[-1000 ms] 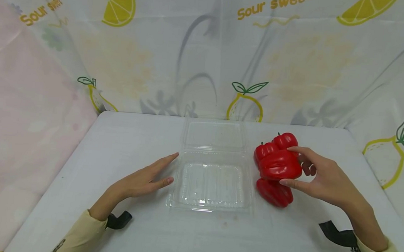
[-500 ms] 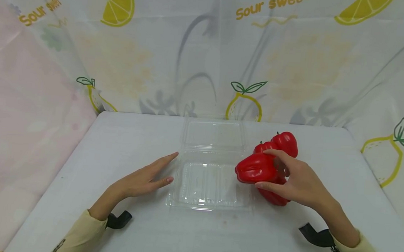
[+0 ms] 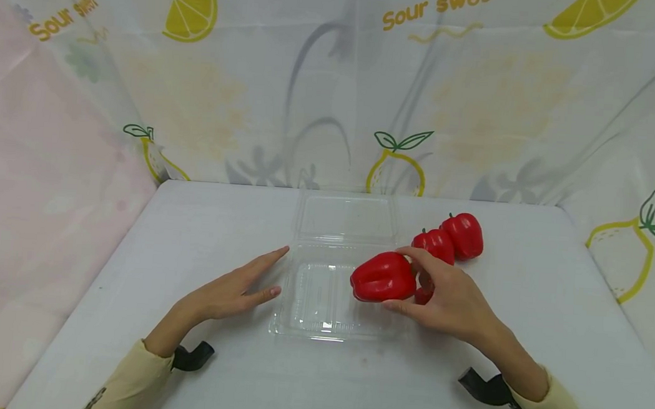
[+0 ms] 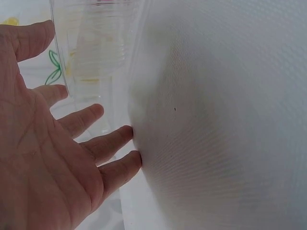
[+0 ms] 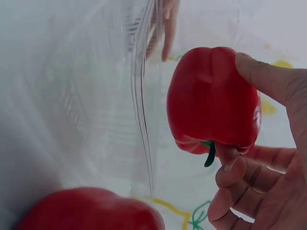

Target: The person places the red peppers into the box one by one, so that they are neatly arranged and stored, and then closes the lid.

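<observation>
My right hand (image 3: 451, 296) grips a red bell pepper (image 3: 384, 277) between thumb and fingers, above the right part of a clear plastic clamshell box (image 3: 320, 329). In the right wrist view the held pepper (image 5: 211, 100) shows its green stem by the curled fingers, with the box's clear wall (image 5: 139, 96) beside it. My left hand (image 3: 232, 292) lies at the box's left side with fingers straight and spread, holding nothing. The left wrist view shows that palm (image 4: 53, 158) and the box's edge (image 4: 60, 52) close to the thumb.
Two red bell peppers, a nearer one (image 3: 435, 243) and a farther one (image 3: 463, 236), sit on the white table (image 3: 227, 373) right of the box. Another pepper (image 3: 425, 292) is mostly hidden behind my right hand. The box's open lid (image 3: 346, 218) lies toward the patterned cloth backdrop (image 3: 334, 92).
My right hand has carried the gripped bell pepper leftward, away from the other peppers and over the box. My left hand has stayed in place.
</observation>
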The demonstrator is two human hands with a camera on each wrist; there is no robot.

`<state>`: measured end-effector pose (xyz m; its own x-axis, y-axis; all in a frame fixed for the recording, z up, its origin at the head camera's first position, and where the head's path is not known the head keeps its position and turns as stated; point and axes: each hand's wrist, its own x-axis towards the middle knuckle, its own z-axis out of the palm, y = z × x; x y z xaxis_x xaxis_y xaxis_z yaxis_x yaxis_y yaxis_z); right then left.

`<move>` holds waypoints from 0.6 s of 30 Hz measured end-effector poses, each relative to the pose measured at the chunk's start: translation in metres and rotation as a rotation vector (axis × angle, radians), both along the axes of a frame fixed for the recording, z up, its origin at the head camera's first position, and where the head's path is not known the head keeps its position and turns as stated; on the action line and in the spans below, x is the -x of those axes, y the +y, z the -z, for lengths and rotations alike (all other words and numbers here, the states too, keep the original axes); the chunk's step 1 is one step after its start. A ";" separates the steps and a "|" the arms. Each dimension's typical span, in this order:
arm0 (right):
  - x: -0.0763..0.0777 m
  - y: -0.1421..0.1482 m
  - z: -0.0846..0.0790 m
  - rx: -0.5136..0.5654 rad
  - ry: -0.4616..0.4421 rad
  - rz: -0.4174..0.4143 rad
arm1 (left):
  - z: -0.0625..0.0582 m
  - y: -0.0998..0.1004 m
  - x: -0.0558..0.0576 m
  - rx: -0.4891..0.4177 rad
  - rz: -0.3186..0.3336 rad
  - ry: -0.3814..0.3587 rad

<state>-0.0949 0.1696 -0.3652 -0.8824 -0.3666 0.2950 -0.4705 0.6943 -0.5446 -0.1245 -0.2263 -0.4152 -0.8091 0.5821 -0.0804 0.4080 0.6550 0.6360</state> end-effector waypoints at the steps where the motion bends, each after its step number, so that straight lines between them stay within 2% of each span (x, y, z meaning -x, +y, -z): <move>1: 0.000 -0.002 0.001 0.003 -0.001 -0.001 | 0.000 0.000 0.000 -0.001 0.000 0.001; 8: -0.003 -0.017 0.003 0.032 -0.029 -0.012 | -0.001 0.001 0.000 -0.003 -0.002 -0.005; 18: -0.006 -0.036 0.004 0.008 -0.105 0.016 | -0.001 0.002 -0.001 -0.003 -0.011 -0.014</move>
